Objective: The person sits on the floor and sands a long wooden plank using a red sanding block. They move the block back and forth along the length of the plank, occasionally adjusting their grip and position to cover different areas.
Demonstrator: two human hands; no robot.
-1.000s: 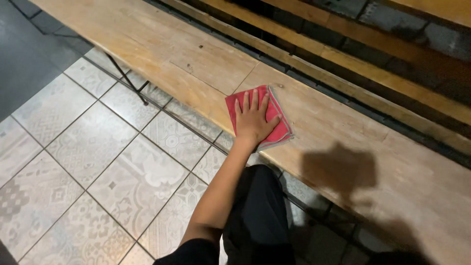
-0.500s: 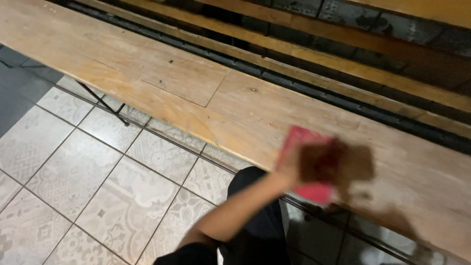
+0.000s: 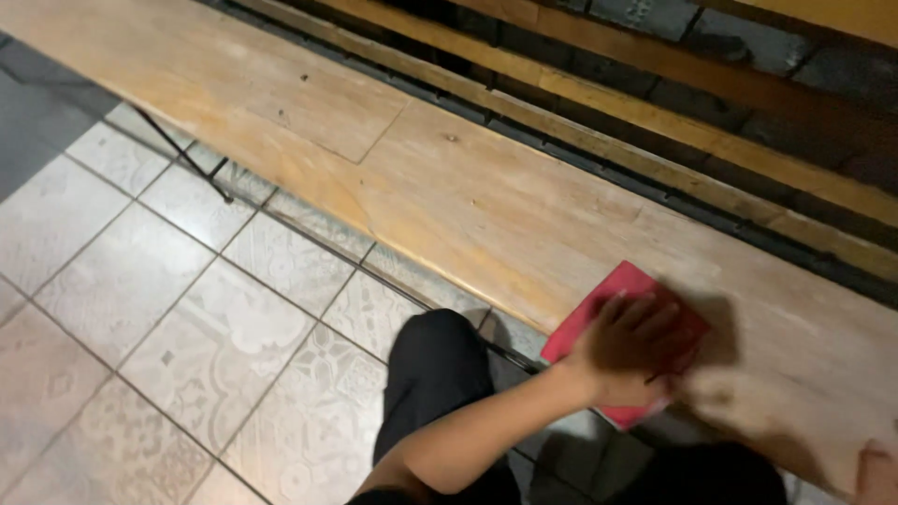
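Observation:
My left hand lies palm down on a red cloth, pressing it flat against a long wooden bench near its front edge. The fingers are spread over the cloth and blurred with motion. Cloth corners stick out above and below the hand. A small part of my right hand shows at the bottom right corner, at the bench's edge; its fingers are out of view. My knee in black trousers is just below the bench edge.
The bench runs diagonally from top left to bottom right. Behind it are a dark gap and further wooden slats. A thin black metal leg stands under the bench at the left. Patterned grey floor tiles fill the lower left.
My left hand has slid the red cloth along the bench to the right, and my view has followed it. A bit of my right hand has come into view at the bottom right.

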